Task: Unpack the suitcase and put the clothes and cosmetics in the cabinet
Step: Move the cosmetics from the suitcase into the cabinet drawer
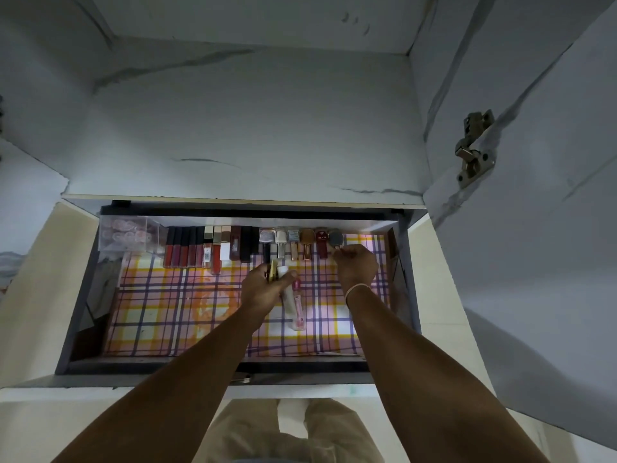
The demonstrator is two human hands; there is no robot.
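An open cabinet drawer [76, 305] lined with checked paper holds a row of cosmetics along its back wall: lip glosses [187, 250], dark tubes and small bottles [293, 243]. My left hand [263, 289] grips a bundle of several cosmetic tubes [289, 295], white, pink and gold, over the middle of the drawer. My right hand [355, 265] is at the right end of the row, its fingers pinching a small round grey-capped item [336, 238].
A clear plastic box [128, 233] sits in the drawer's back left corner. An empty cabinet shelf [247, 145] lies above the drawer. An open door with a metal hinge [474, 148] stands at the right.
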